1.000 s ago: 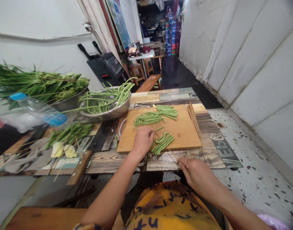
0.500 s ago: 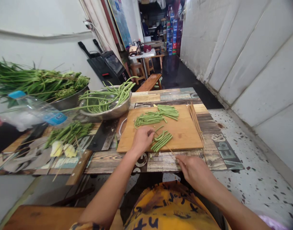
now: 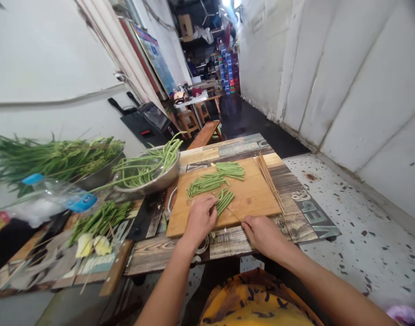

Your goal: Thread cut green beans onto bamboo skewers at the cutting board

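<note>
My right hand (image 3: 261, 232), closed at the board's near edge, pinches a thin wooden skewer (image 3: 235, 214). Its far end runs into a row of cut green beans (image 3: 225, 202) lying side by side on the wooden cutting board (image 3: 251, 192). Left of that row, my left hand (image 3: 201, 218) has its fingers pinched at the beans; its fingertips partly hide what they grip, apparently a bean. Beyond the hands lie two piles of cut beans, a nearer pile (image 3: 207, 183) and a farther pile (image 3: 230, 170). A bundle of bare skewers (image 3: 270, 183) rests along the board's right side.
Left of the board lies a cleaver (image 3: 144, 222) with its wooden handle (image 3: 116, 268) over the table edge. Behind it stand a metal bowl of long beans (image 3: 161, 181) and a basin of leafy greens (image 3: 102, 172). A plastic bottle (image 3: 80, 202) and skewered beans (image 3: 100, 217) are farther left.
The view has tilted up, so everything sits lower in the picture. My right hand has come closer to the row of beans, and my left hand has closed in beside it.
</note>
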The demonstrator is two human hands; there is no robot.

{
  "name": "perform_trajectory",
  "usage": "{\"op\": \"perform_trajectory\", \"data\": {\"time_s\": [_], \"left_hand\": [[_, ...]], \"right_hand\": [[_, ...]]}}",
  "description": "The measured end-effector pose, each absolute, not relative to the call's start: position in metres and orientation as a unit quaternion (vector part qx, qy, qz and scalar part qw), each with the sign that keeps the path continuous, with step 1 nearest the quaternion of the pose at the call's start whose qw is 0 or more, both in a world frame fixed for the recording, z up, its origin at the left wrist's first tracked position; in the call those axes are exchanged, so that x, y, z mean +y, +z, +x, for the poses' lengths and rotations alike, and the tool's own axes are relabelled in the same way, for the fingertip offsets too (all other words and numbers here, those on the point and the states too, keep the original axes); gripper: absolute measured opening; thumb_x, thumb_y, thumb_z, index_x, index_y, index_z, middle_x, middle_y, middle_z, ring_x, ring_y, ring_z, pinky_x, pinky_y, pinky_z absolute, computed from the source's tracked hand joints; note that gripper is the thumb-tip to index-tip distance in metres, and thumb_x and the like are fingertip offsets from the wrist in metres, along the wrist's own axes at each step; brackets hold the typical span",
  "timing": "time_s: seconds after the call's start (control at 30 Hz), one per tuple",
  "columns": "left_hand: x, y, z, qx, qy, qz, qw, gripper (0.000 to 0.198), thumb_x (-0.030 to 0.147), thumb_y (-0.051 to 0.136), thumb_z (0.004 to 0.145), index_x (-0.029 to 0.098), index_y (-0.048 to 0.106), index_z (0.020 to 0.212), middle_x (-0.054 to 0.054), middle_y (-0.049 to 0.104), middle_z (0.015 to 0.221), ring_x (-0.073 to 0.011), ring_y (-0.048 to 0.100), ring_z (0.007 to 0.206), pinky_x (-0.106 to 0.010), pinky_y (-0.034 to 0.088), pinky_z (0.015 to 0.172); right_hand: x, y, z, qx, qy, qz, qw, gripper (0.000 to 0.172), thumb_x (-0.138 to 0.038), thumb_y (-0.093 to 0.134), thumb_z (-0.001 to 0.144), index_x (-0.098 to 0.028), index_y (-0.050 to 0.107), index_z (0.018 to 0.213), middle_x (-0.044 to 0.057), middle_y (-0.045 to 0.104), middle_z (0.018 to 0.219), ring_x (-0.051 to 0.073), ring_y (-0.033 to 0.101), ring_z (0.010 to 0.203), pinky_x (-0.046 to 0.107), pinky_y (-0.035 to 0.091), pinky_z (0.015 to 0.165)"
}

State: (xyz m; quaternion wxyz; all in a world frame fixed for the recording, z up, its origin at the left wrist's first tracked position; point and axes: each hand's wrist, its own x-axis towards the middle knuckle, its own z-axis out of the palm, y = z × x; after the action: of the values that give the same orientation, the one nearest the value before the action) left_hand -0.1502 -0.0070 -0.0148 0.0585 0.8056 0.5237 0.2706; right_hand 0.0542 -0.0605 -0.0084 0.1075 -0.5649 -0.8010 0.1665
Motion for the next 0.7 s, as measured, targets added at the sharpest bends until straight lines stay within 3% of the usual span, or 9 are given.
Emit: {"op": "perform_trajectory", "data": {"time_s": [0.13,0.33,0.43,0.57,0.63,0.7], "left_hand": [[-0.007,-0.015,-0.146,0.513,0.26,0.817,0.039,0.023,0.021,0.047,0.085,0.019,0.065,0.1,-0.008,0.067,0.105,-0.0212,0.059,0.101,-0.04,0.044,0.094],[-0.008,-0.016,-0.136,0.493,0.222,0.841,0.033,0.037,0.03,0.042,0.09,0.017,0.054,0.122,-0.011,0.052,0.131,-0.0213,0.045,0.124,-0.04,0.037,0.105],[-0.013,-0.013,-0.132,0.506,0.209,0.837,0.015,0.042,0.032,0.036,0.092,0.018,0.045,0.13,-0.011,0.043,0.14,-0.0202,0.034,0.133,-0.043,0.028,0.11],[-0.017,-0.003,-0.134,0.457,0.087,0.884,0.053,0.051,0.039,0.036,0.092,0.02,0.032,0.139,-0.01,0.031,0.147,-0.0207,0.025,0.137,-0.047,0.016,0.113],[-0.016,0.003,-0.14,0.478,0.129,0.867,0.056,0.052,0.036,0.032,0.094,0.02,0.024,0.142,-0.01,0.027,0.148,-0.0187,0.022,0.138,-0.045,0.015,0.114],[-0.012,0.007,-0.149,0.517,0.214,0.828,0.031,0.05,0.032,0.031,0.094,0.018,0.027,0.141,-0.011,0.031,0.147,-0.0186,0.026,0.137,-0.044,0.019,0.113]], "right_hand": [[-0.063,-0.014,0.052,-0.794,0.174,-0.568,0.128,0.028,-0.021,0.039,0.091,-0.017,0.063,0.077,0.007,0.07,0.073,0.018,0.066,0.069,0.025,0.032,0.056],[-0.063,-0.017,0.051,-0.79,0.187,-0.566,0.146,0.028,-0.019,0.04,0.09,-0.016,0.065,0.078,0.008,0.071,0.074,0.019,0.067,0.071,0.025,0.034,0.057],[-0.063,-0.018,0.051,-0.787,0.193,-0.566,0.15,0.029,-0.02,0.039,0.09,-0.016,0.065,0.079,0.01,0.071,0.077,0.019,0.067,0.073,0.025,0.035,0.059],[-0.063,-0.019,0.052,-0.785,0.2,-0.567,0.15,0.03,-0.02,0.038,0.091,-0.015,0.066,0.081,0.011,0.071,0.08,0.019,0.067,0.075,0.025,0.037,0.062],[-0.063,-0.02,0.052,-0.785,0.202,-0.566,0.151,0.029,-0.021,0.038,0.091,-0.016,0.066,0.081,0.01,0.071,0.08,0.019,0.066,0.075,0.024,0.037,0.062],[-0.063,-0.021,0.053,-0.785,0.203,-0.565,0.152,0.03,-0.022,0.039,0.091,-0.016,0.066,0.081,0.009,0.071,0.078,0.019,0.066,0.074,0.024,0.036,0.061]]}}
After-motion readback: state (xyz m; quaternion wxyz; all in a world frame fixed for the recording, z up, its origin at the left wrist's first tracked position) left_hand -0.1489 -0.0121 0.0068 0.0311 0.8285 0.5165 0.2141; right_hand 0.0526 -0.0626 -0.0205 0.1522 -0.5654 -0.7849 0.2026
